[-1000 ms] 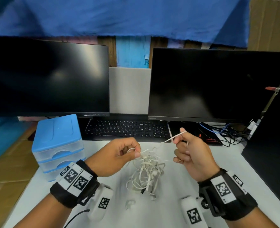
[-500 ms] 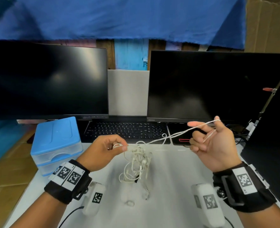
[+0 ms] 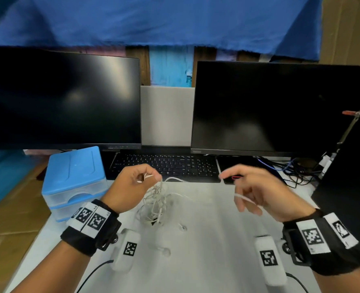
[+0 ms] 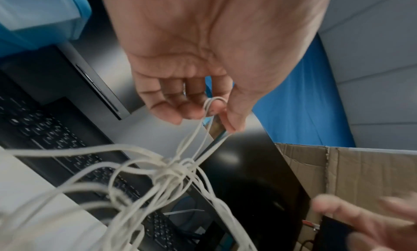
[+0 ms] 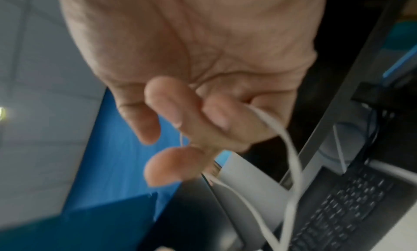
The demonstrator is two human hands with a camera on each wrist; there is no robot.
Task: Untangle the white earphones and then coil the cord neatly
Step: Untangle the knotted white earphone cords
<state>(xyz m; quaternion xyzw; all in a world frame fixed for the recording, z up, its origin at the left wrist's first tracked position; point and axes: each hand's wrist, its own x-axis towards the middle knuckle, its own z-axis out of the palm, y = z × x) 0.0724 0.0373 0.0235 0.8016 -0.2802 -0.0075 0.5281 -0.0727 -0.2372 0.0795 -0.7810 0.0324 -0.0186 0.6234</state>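
The white earphone cord [image 3: 158, 205] hangs as a knotted tangle from my left hand [image 3: 151, 177] down to the white table [image 3: 212, 240]. In the left wrist view, the left hand [image 4: 216, 112] pinches a small loop between thumb and forefinger, and the knot [image 4: 173, 169] sits just below it. Two earbuds [image 3: 182, 227] [image 3: 166, 251] lie on the table. My right hand [image 3: 244, 196] is blurred, to the right of the tangle. A free cord end [image 3: 245, 198] runs through its curled fingers. That cord strand [image 5: 277, 126] leaves the curled fingers in the right wrist view.
Two dark monitors [image 3: 60, 98] [image 3: 280, 106] stand behind a black keyboard [image 3: 166, 166]. A blue-lidded drawer box [image 3: 73, 180] sits at the left. Loose cables [image 3: 291, 168] and a dark panel [image 3: 352, 187] are at the right.
My right hand has come down and back toward the tangle from its raised, stretched-out position. The strand between the hands has gone slack. The left hand keeps its pinch.
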